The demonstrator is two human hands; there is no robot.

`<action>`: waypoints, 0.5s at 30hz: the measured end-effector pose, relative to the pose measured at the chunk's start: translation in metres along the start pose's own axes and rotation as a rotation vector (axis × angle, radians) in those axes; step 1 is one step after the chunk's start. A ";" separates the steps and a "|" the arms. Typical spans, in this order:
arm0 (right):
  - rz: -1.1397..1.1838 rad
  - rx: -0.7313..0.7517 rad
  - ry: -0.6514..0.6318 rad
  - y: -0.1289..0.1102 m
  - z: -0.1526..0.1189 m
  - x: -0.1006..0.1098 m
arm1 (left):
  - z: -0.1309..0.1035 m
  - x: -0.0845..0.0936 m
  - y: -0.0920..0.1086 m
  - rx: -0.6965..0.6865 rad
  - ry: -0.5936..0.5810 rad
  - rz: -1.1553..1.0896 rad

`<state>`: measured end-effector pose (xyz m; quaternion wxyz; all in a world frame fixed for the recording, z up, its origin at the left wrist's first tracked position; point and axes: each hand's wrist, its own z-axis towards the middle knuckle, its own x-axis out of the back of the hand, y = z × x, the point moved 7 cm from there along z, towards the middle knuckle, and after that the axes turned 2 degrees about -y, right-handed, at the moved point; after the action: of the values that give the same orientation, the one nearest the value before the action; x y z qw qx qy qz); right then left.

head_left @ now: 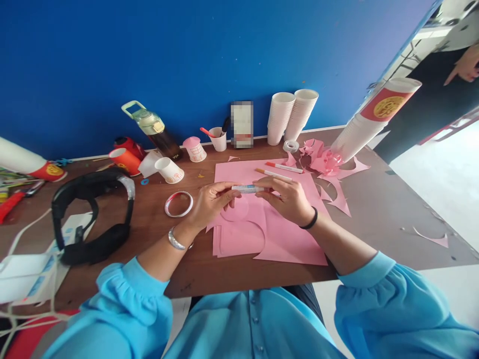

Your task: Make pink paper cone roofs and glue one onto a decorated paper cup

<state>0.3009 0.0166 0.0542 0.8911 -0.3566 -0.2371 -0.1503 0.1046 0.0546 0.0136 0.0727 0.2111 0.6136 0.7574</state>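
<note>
Here, pinching a white-and-blue cylinder point(245, 189) in nearly closed left hand point(215, 198) and right hand point(290, 199). Angled inward from the near side, over flat pink paper point(294, 242).

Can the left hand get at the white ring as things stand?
Probably yes: the white ring lies close beside the left hand, with nothing seen covering it. But that hand grips the white tube, so it would likely need to let go first.
</note>
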 end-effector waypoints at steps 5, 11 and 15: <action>0.006 -0.145 0.265 0.023 -0.001 0.036 | 0.007 0.035 -0.006 0.030 0.235 -0.276; 0.189 -0.425 0.056 0.059 -0.006 0.001 | 0.008 0.020 -0.006 0.023 0.095 -0.392; -0.188 -0.311 -0.135 0.056 -0.010 -0.023 | 0.006 0.006 -0.014 0.101 0.048 -0.511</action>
<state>0.3092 0.0510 0.0037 0.7893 -0.4754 -0.3028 -0.2435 0.0996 0.0656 0.0029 0.2365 0.0347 0.6856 0.6876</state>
